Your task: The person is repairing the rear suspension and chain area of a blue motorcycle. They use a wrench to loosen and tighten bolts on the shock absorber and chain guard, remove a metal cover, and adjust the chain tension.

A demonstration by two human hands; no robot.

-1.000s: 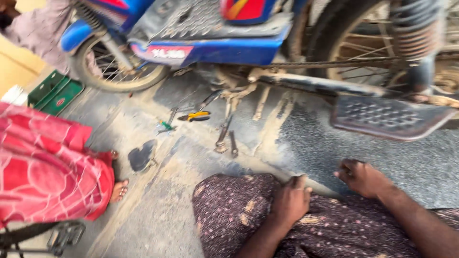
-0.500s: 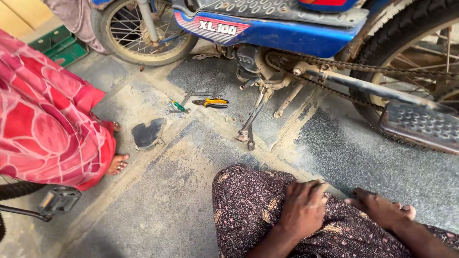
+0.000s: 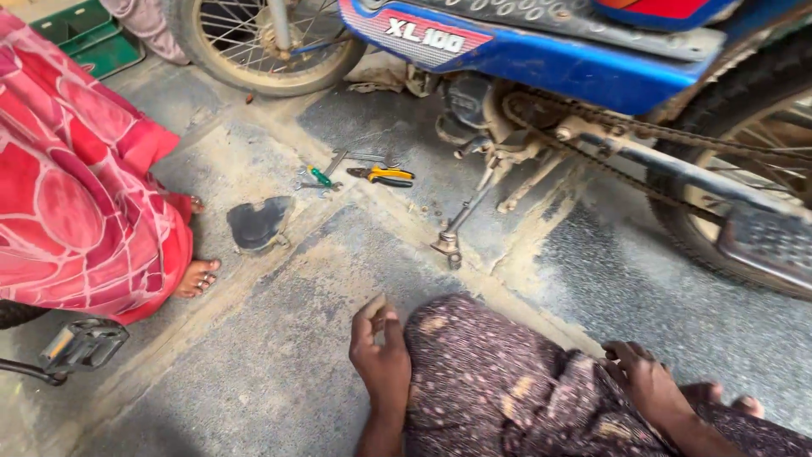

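Both hands hold nothing: left hand [image 3: 381,351] half-curled beside the knee [image 3: 482,364], right hand [image 3: 647,381] loose on the patterned cloth. Pliers [image 3: 382,175] and screwdriver [image 3: 320,176] lie well apart on the floor [image 3: 279,355], upper centre, under the motorbike [image 3: 541,59].

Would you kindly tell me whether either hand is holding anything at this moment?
Nothing is held: the left hand rests beside the dark patterned cloth over the knee, and the right hand lies on it.
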